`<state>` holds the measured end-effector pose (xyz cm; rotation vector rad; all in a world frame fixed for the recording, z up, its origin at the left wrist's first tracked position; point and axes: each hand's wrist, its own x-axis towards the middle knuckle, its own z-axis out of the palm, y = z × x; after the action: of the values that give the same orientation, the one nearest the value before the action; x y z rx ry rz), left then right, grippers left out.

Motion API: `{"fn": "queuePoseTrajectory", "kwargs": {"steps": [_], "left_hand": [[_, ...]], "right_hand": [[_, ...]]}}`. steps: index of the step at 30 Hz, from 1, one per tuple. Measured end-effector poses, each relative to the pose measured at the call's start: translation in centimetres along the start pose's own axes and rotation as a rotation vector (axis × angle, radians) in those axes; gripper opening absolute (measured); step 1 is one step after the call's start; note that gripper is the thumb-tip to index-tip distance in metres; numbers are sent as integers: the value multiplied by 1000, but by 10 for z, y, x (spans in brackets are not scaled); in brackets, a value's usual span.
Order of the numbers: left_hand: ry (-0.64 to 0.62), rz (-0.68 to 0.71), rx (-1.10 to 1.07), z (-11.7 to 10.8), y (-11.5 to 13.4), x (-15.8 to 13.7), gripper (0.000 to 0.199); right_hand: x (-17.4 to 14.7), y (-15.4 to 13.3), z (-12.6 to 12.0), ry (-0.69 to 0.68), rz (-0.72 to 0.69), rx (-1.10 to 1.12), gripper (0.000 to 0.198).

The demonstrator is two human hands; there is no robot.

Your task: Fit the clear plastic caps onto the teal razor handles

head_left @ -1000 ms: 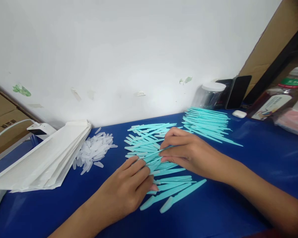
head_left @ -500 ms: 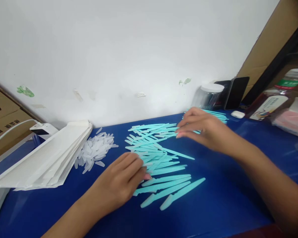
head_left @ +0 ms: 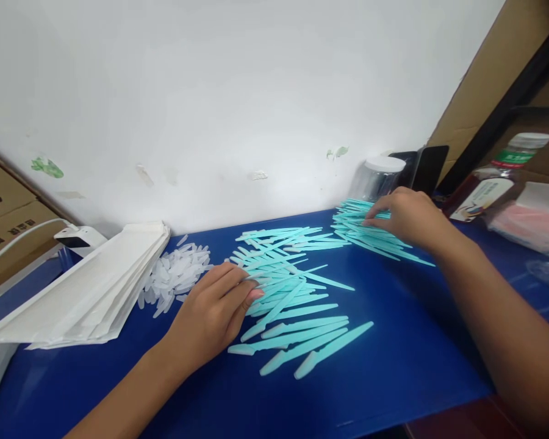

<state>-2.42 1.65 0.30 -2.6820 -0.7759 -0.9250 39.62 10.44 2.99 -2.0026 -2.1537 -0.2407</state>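
Observation:
Turquoise eyebrow razors [head_left: 283,274] lie in a loose heap at the middle of the blue table, several spread singly at its near side with their pale blade ends to the left. My left hand [head_left: 224,299] is at the heap's left edge, fingers curled and thumb pressed in; what they pinch is hidden. Farther right, a second pile of eyebrow razors [head_left: 370,235] lies near the wall. Over it, my right hand [head_left: 405,213] has thumb and fingertips closed on an eyebrow razor, partly hidden among the others. Small translucent white caps [head_left: 176,274] are heaped left of the middle razors.
White padded envelopes [head_left: 96,280] are stacked at left beside a white device [head_left: 80,241] with a cable. Behind the right pile stand a clear jar [head_left: 377,180] with a white lid and a dark phone [head_left: 430,171]. A bottle [head_left: 489,183] and a pink package [head_left: 531,216] sit at far right.
My right hand has moved right and away from the middle heap to the far right pile. My left hand has shifted slightly left and up, uncovering razor ends.

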Motion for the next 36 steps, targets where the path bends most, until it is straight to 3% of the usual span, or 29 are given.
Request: {"fn": "queuePoseTrajectory", "kwargs": {"steps": [7,10,12,14,19,24,30,36], "left_hand": [[-6,-22,-25,2,0,-1,6],[-11,-17,3,3,-1,-1,5],[-13,-13,21,3,-2,-1,5],[-15,-12,36,2,-2,0,6],[7,20,72,4,-2,2,7],[21,71,67,8,2,4,7],[-1,69,71,8,0,3,5],[-38,-48,117,-5,-21,1,8]], "right_hand": [[-1,-5,4,34,-90,60,19],[-11,-35,-4,79,-206,239,27],[-23,-65,-10,102,-370,584,29],[-38,-94,-14,50,-572,758,25],[-60,-135,-2,34,-770,714,21],[-58,-136,10,23,-844,687,19],[-53,-129,-2,45,-817,649,21],[-33,-88,-11,147,-730,507,24]]}}
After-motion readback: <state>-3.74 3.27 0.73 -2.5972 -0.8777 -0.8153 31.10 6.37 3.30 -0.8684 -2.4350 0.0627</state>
